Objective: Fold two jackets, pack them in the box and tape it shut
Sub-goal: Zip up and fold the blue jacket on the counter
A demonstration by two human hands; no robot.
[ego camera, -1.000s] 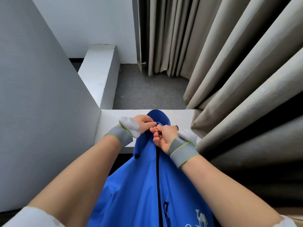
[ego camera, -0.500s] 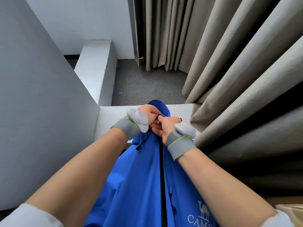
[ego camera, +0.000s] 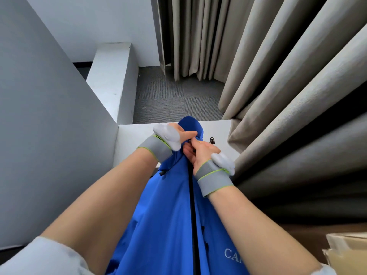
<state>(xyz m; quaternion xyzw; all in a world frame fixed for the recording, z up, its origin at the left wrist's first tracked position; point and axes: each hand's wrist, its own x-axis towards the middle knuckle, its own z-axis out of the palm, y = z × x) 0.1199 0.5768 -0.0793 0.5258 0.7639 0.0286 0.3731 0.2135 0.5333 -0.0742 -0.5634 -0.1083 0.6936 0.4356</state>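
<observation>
Gripping blue jacket (ego camera: 170, 205) collar: left hand (ego camera: 183, 133), right hand (ego camera: 200, 153); zipped.

Both hands at jacket (ego camera: 170, 215) collar: left hand (ego camera: 183, 134) grips blue fabric, right hand (ego camera: 200, 153) pinches at zip (ego camera: 193, 215) top. Box (ego camera: 347, 249) near right elbow.

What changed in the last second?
Little. The view tipped down, so more of the blue jacket shows. The left hand has stretched one finger over the collar. Both it and the right hand still grip the collar by the zip; the small black object stayed put.
</observation>
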